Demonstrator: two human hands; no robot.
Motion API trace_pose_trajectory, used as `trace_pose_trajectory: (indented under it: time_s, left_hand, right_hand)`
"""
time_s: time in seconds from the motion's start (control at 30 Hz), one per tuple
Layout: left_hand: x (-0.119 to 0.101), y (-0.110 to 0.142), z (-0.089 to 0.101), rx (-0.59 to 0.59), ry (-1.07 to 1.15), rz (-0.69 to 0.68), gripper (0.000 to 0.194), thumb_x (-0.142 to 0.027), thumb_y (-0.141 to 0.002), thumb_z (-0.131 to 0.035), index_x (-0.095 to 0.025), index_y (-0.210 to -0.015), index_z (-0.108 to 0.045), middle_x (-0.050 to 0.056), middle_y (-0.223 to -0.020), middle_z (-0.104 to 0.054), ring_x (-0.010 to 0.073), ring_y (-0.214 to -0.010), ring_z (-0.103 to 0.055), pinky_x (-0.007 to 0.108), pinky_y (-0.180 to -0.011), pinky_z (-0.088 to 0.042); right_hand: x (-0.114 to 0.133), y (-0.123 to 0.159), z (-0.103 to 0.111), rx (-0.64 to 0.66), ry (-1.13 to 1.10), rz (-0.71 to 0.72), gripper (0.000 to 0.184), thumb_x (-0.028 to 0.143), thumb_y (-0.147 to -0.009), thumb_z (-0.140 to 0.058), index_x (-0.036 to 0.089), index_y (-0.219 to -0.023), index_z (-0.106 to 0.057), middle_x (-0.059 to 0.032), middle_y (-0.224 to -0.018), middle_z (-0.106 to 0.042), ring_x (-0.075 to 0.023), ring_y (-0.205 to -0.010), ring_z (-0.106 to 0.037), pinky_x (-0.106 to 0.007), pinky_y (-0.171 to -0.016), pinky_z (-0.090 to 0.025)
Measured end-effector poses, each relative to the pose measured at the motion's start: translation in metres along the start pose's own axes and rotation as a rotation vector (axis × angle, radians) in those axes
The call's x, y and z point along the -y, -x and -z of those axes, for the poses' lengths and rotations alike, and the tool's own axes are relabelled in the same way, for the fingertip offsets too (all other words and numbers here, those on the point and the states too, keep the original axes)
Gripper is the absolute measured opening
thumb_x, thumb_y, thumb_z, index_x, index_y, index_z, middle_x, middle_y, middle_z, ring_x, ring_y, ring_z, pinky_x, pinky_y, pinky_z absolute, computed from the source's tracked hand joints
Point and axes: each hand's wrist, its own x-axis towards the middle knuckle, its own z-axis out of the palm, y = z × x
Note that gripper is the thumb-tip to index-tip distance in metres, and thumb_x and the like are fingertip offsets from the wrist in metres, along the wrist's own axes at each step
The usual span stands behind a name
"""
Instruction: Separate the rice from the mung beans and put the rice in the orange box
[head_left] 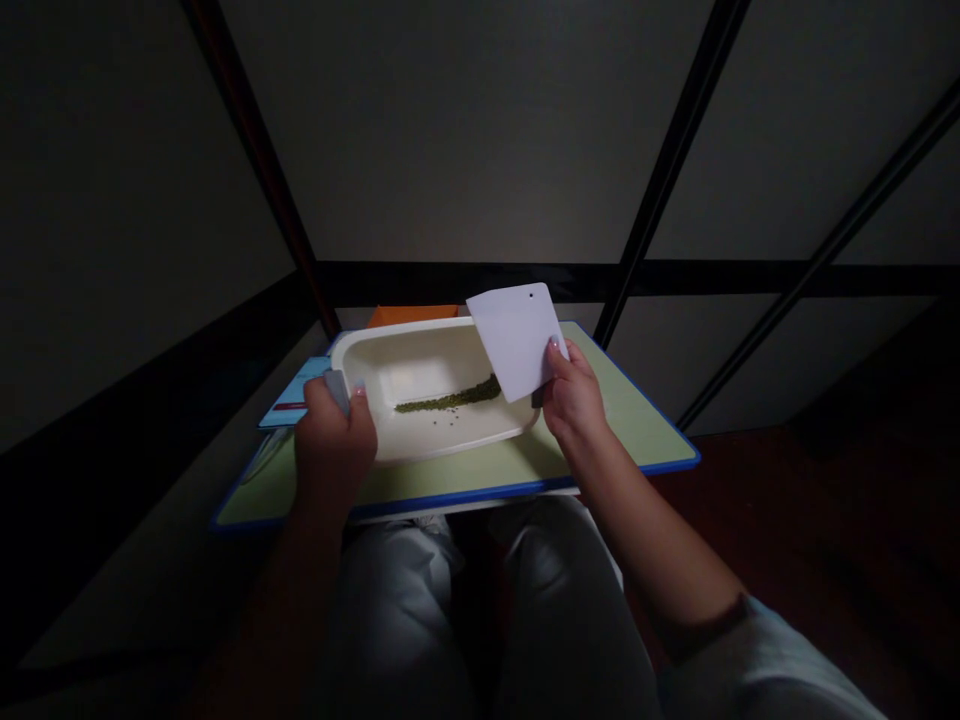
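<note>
A white rectangular tray lies on a pale green board with a blue edge across my lap. Inside the tray runs a thin line of small green grains, with a few loose ones beside it. My right hand pinches a white plastic scraper card, whose lower edge meets the right end of the green line. My left hand is closed on the tray's left rim, and a grey piece shows by its thumb.
An orange thing pokes out behind the tray. A light blue sheet with a red mark lies at the board's left. Dark bars cross a grey wall behind. My knees sit under the board.
</note>
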Motion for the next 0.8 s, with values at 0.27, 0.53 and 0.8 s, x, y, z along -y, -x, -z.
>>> trace_pose_trajectory:
  time_s: [0.27,0.53,0.8]
  left_hand:
    - [0.016,-0.032,-0.051,-0.127,0.29,-0.076,0.039,-0.029,-0.085,-0.06,-0.016,-0.121,-0.049,0.003,-0.094,-0.059,0.0152,-0.081,-0.056,0.038,-0.083,-0.051]
    - [0.041,-0.045,-0.089,-0.086,0.684,-0.062,0.034,-0.017,-0.08,-0.068,-0.014,-0.112,-0.059,0.007,-0.108,-0.065,0.0194,-0.103,-0.062,0.048,-0.102,-0.05]
    - [0.037,-0.045,-0.096,-0.095,0.905,-0.068,0.036,-0.022,-0.079,-0.071,-0.014,-0.112,-0.06,0.007,-0.108,-0.066,0.0195,-0.102,-0.063,0.048,-0.103,-0.051]
  right_hand:
    - [-0.01,-0.041,-0.007,-0.083,-0.195,0.061,0.005,0.026,-0.081,-0.064,0.021,-0.081,-0.062,0.0035,-0.076,-0.069,-0.0122,-0.071,-0.063,-0.025,-0.068,-0.051]
    - [-0.036,-0.051,-0.002,-0.11,-0.233,0.019,0.006,0.026,-0.081,-0.061,0.02,-0.08,-0.061,0.0044,-0.07,-0.069,-0.0121,-0.066,-0.065,-0.024,-0.067,-0.053]
    - [-0.049,-0.051,0.006,-0.065,-0.171,0.049,0.013,0.033,-0.079,-0.059,0.021,-0.081,-0.057,0.0026,-0.072,-0.068,-0.014,-0.071,-0.065,-0.028,-0.071,-0.054]
